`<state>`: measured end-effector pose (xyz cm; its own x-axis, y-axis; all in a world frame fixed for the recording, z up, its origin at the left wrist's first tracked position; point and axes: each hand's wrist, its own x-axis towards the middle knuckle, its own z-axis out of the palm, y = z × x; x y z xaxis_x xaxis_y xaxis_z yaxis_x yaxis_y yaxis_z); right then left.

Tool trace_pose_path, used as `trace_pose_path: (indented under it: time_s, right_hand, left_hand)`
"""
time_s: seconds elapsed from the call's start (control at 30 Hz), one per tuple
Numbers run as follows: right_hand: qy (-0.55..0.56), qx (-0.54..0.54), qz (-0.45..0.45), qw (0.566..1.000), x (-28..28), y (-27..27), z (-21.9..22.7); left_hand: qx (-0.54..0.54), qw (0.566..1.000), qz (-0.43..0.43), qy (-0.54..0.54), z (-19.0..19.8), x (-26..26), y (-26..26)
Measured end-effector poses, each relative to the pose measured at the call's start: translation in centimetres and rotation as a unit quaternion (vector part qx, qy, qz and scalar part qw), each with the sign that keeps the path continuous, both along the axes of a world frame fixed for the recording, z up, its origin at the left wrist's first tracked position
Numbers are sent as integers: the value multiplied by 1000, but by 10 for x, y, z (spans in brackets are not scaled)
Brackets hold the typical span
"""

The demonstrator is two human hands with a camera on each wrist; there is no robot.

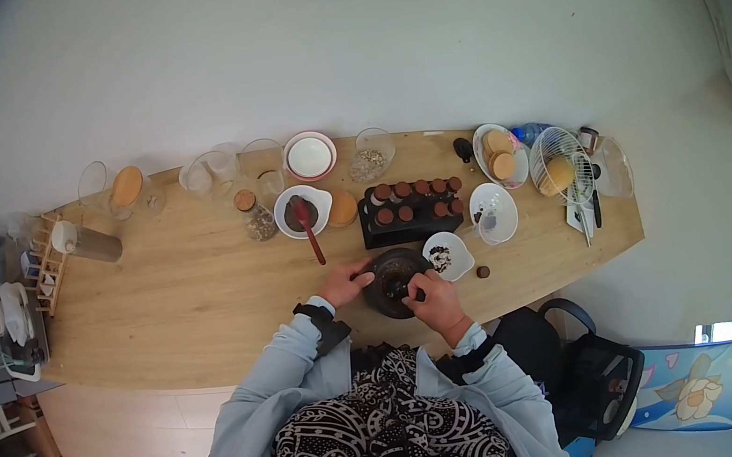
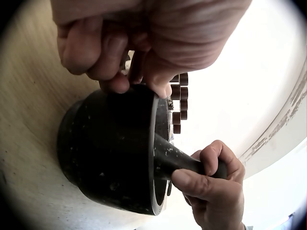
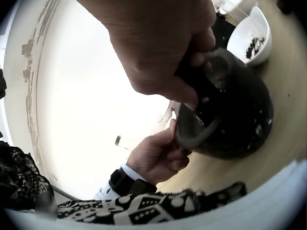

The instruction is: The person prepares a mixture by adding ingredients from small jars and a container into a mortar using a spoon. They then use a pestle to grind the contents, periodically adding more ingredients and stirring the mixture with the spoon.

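Note:
A black stone mortar stands near the table's front edge, its dark contents partly hidden by the pestle. My left hand pinches the mortar's rim, thumb over the lip and fingers against the outer wall. In my right hand is the black pestle, gripped by its upper end and leaning inside the mortar against the rim in the left wrist view. Just behind the mortar sits a white lipped bowl with black and pale bits in it. A small brown stopper lies to its right.
Behind the mortar is a black rack of brown-capped jars. Left of it, a white bowl holds dark powder and a red spatula. Glass containers line the wall. A wire basket and another white bowl stand right.

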<state>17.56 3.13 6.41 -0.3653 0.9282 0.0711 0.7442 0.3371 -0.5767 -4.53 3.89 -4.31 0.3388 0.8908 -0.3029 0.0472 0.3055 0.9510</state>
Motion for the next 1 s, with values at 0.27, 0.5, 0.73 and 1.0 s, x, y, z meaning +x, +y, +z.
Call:
trace_pose_path:
  time_s: [0.27, 0.5, 0.73, 1.0]
  right_hand:
    - [35, -3, -62, 997, 1, 14, 20]
    - [-56, 3, -40, 998, 0, 9, 7]
    - [-5, 15, -43, 999, -9, 7, 4]
    - [-6, -10, 0, 1000, 3, 13, 3]
  left_hand:
    - [18, 999, 32, 10, -7, 3, -5]
    - [0, 1000, 16, 7, -2, 3, 0]
    - [-1, 1000, 22, 4, 0, 3, -2]
    - [-18, 1000, 14, 17, 4, 2, 1]
